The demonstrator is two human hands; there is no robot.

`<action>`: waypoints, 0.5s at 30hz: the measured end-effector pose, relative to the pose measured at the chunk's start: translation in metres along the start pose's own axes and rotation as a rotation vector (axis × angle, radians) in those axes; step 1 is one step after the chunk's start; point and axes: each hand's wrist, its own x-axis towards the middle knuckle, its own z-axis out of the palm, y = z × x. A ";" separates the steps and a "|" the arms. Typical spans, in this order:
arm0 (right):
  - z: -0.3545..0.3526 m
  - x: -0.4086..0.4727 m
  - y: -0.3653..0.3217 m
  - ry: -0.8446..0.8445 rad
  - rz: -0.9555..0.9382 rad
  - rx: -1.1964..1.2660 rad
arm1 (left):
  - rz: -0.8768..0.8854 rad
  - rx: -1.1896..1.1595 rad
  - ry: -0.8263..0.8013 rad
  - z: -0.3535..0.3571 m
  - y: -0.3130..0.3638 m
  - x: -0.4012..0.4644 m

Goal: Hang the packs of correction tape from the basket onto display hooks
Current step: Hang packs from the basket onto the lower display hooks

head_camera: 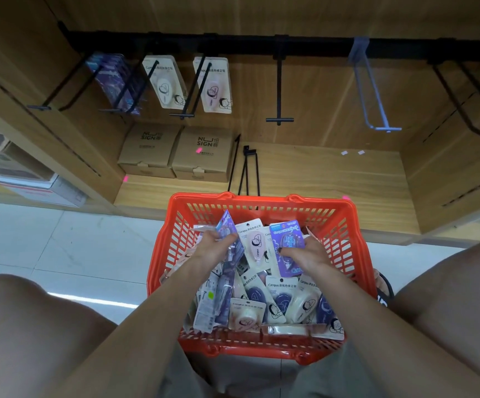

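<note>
An orange basket (pixel 345 225) stands on the floor between my knees, filled with several packs of correction tape. My left hand (pixel 214 244) is inside it, closed on a stack of purple packs (pixel 227 225). My right hand (pixel 304 258) grips a single purple pack (pixel 286 242), tilted up. A pink pack (pixel 254 244) lies between my hands. On the black rail above, purple packs (pixel 112 79), a white pack (pixel 164 81) and a pink pack (pixel 214 84) hang on hooks. An empty black hook (pixel 279 110) and an empty grey hook (pixel 376 110) stick out to the right.
Two brown cardboard boxes (pixel 175 152) sit on the wooden shelf under the hung packs. Loose black hooks (pixel 247 170) lean on the shelf behind the basket. More empty black hooks (pixel 462 101) jut out at far right. Stacked boxes (pixel 32 179) are at left.
</note>
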 end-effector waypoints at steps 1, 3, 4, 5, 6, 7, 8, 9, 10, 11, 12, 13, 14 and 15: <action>-0.002 -0.002 -0.003 -0.005 0.022 0.007 | 0.004 -0.028 -0.006 0.002 0.001 0.002; -0.003 -0.002 -0.003 -0.008 0.060 0.022 | 0.003 -0.083 -0.023 0.006 0.005 0.003; -0.004 -0.001 -0.002 -0.003 0.066 0.030 | 0.000 -0.102 -0.045 0.007 0.006 0.006; -0.004 -0.002 -0.003 0.002 0.067 0.037 | -0.001 -0.125 -0.066 0.009 0.005 0.009; -0.005 -0.002 -0.003 0.009 0.055 0.040 | -0.015 -0.139 -0.079 0.011 0.005 0.013; -0.006 -0.004 -0.004 0.014 0.060 0.046 | -0.026 -0.156 -0.103 0.012 0.006 0.014; -0.006 -0.004 -0.003 0.024 0.057 0.067 | -0.025 -0.164 -0.127 0.013 0.009 0.013; -0.007 -0.006 -0.003 0.033 0.061 0.093 | -0.023 -0.159 -0.148 0.013 0.014 0.010; -0.008 -0.008 -0.004 0.030 0.058 0.122 | -0.027 -0.145 -0.160 0.013 0.017 0.010; -0.009 -0.009 -0.002 0.030 0.055 0.152 | -0.034 -0.133 -0.161 0.014 0.018 0.013; -0.009 -0.005 0.002 0.034 0.043 0.167 | -0.041 -0.130 -0.157 0.015 0.018 0.016; -0.010 -0.001 0.005 0.040 0.038 0.172 | -0.046 -0.136 -0.148 0.016 0.019 0.016; -0.011 -0.001 0.006 0.044 0.038 0.179 | -0.047 -0.136 -0.145 0.017 0.020 0.019; -0.012 -0.002 0.005 0.042 0.038 0.197 | -0.056 -0.136 -0.149 0.017 0.020 0.020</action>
